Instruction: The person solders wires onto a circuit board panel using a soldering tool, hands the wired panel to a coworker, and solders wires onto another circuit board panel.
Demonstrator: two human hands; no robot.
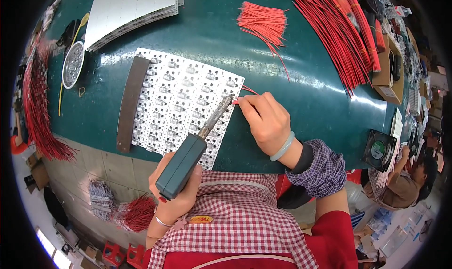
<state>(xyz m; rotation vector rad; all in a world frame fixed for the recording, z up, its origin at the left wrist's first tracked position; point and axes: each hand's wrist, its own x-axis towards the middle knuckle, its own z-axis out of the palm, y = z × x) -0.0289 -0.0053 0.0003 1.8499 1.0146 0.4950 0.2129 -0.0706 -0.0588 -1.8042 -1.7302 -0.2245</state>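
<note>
My left hand (182,200) is wrapped around the dark green body of a soldering iron (181,167). Its metal barrel slants up and right, with the tip at the right edge of a white circuit board panel (176,97). My right hand (270,120) is closed in a pinch on thin red wire (249,89) beside that tip. Whether wire and tip touch is too small to tell. The panel lies flat, covered in rows of small components. Along its left side rests a long brown bar (132,104).
On the green table (207,29) are stacked white panels (134,10), a small bowl (73,65), a pile of short red wires (262,20) and long red wire bundles (329,31). A black fan (379,149) stands at right. Another person (405,179) sits beyond it.
</note>
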